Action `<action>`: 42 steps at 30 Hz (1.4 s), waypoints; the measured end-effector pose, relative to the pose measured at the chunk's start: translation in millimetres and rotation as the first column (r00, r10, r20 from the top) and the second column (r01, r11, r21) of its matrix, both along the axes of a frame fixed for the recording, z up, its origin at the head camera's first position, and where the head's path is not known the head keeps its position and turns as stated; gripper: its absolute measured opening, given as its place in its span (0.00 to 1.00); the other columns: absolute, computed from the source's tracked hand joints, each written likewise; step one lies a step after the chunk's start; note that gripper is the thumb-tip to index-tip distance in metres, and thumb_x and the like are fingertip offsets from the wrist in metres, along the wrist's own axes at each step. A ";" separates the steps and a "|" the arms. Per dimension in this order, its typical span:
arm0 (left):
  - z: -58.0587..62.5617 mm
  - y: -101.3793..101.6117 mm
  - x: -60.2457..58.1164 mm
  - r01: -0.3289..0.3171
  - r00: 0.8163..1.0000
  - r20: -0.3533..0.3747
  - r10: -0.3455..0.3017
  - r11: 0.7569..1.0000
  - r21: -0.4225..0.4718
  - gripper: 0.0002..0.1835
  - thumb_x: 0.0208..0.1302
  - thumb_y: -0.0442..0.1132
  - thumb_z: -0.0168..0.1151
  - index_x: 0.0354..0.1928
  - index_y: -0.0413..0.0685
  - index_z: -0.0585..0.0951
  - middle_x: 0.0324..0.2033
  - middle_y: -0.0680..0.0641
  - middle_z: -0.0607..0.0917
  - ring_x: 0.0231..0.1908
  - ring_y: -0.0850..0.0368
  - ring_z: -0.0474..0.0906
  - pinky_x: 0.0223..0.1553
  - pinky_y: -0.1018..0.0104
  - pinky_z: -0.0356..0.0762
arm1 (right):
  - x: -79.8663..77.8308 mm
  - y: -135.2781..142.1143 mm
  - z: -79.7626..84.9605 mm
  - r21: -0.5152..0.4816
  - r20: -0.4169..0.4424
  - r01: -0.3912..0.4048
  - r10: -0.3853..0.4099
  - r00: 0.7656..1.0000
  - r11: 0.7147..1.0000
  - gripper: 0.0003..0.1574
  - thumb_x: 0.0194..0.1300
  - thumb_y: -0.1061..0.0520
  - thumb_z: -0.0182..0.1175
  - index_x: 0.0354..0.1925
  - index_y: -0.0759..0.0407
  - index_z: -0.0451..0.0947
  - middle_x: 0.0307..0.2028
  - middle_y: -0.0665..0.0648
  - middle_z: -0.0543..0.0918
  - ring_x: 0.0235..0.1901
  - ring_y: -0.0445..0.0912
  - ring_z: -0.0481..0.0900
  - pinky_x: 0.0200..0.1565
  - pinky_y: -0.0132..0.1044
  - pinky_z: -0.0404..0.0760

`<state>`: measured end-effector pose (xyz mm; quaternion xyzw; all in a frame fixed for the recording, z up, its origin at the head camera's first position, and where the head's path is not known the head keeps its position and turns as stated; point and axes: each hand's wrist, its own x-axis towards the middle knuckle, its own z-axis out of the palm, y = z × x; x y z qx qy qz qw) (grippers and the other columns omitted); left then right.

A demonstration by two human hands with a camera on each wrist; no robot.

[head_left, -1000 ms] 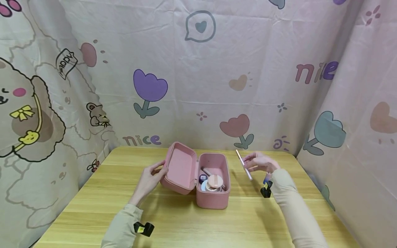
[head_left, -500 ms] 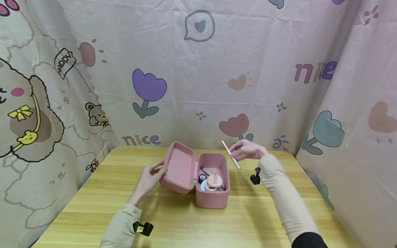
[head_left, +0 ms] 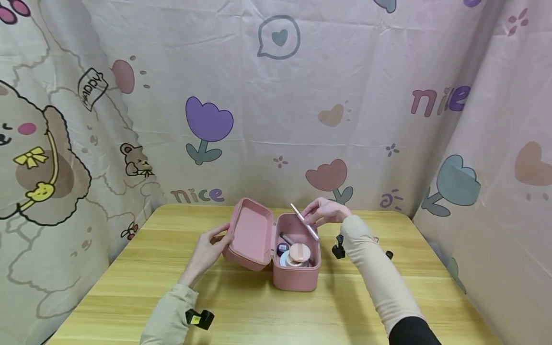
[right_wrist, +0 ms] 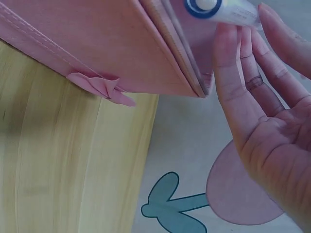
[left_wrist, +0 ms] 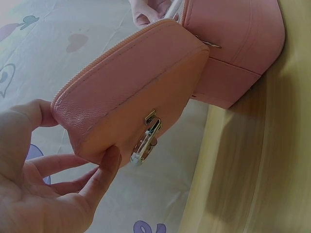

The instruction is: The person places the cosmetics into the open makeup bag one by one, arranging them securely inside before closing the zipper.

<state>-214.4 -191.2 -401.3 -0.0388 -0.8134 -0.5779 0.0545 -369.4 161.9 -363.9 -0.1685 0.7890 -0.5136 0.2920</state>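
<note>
A pink cosmetic case [head_left: 295, 279] stands on the table with its lid [head_left: 251, 231] swung out to the left. My left hand [head_left: 209, 247] grips the lid's outer edge; in the left wrist view, thumb and fingers pinch its corner near a metal clasp [left_wrist: 146, 143]. Over the case's back right rim, my right hand [head_left: 325, 212] pinches a slim pale cosmetic tube [head_left: 311, 232], held tilted. The right wrist view shows the tube's blue-ringed end [right_wrist: 204, 6]. Inside lie a round powder puff [head_left: 299, 252], a dark-capped jar [head_left: 282, 248] and another slim tube [head_left: 287, 238].
The wooden table [head_left: 241, 316] ends at a printed curtain [head_left: 267, 120] behind. Small items, one of them dark [head_left: 389, 255], show only partly past the right sleeve [head_left: 368, 268]. A pink bow [right_wrist: 102, 87] sticks out from the case's side.
My right hand has carried the slim tube leftward from the right side of the table to over the case. The left hand and lid have stayed in place.
</note>
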 end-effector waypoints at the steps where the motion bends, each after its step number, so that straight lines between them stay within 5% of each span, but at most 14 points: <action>1: -0.3 0.0 0.0 0.000 1.000 -0.001 0.000 1.000 0.000 0.29 0.77 0.41 0.62 0.74 0.33 0.72 0.71 0.29 0.74 0.66 0.36 0.79 0.46 0.80 0.78 | 0.2 -0.9 -0.5 0.006 -0.001 0.000 0.000 1.000 1.000 0.17 0.67 0.74 0.63 0.54 0.78 0.79 0.34 0.52 0.86 0.34 0.42 0.85 0.45 0.37 0.90; 22: 0.2 0.4 0.1 -0.006 1.000 -0.007 0.006 1.000 0.013 0.28 0.77 0.39 0.62 0.73 0.32 0.72 0.68 0.28 0.77 0.65 0.35 0.80 0.47 0.80 0.78 | 3.2 -14.6 -2.4 0.064 -0.026 0.009 -0.007 1.000 0.998 0.22 0.68 0.73 0.64 0.58 0.82 0.76 0.31 0.51 0.86 0.32 0.41 0.84 0.44 0.36 0.90; 29: 0.9 1.0 0.5 -0.008 1.000 -0.009 0.008 1.000 0.014 0.28 0.77 0.39 0.62 0.73 0.32 0.72 0.68 0.28 0.76 0.65 0.35 0.80 0.46 0.80 0.78 | 2.4 -6.2 -6.6 0.003 -0.047 0.053 -0.053 0.998 0.999 0.25 0.69 0.73 0.63 0.61 0.85 0.73 0.32 0.51 0.87 0.33 0.43 0.86 0.55 0.53 0.88; 36: 1.2 1.3 0.7 -0.004 1.000 -0.007 0.004 1.000 0.021 0.28 0.77 0.39 0.61 0.73 0.32 0.72 0.71 0.29 0.74 0.66 0.35 0.78 0.47 0.81 0.77 | 11.8 10.2 -17.7 -0.132 -0.103 0.069 -0.083 0.991 0.989 0.26 0.72 0.72 0.60 0.63 0.86 0.71 0.39 0.57 0.89 0.36 0.42 0.85 0.43 0.37 0.90; 42: -0.4 1.0 -0.3 -0.006 1.000 -0.016 0.006 1.000 0.021 0.28 0.78 0.37 0.61 0.73 0.31 0.71 0.72 0.30 0.73 0.67 0.34 0.77 0.48 0.81 0.77 | 30.4 21.4 -33.4 -0.305 -0.141 0.156 -0.206 0.968 0.940 0.28 0.72 0.68 0.62 0.64 0.85 0.69 0.35 0.50 0.87 0.31 0.40 0.82 0.35 0.29 0.84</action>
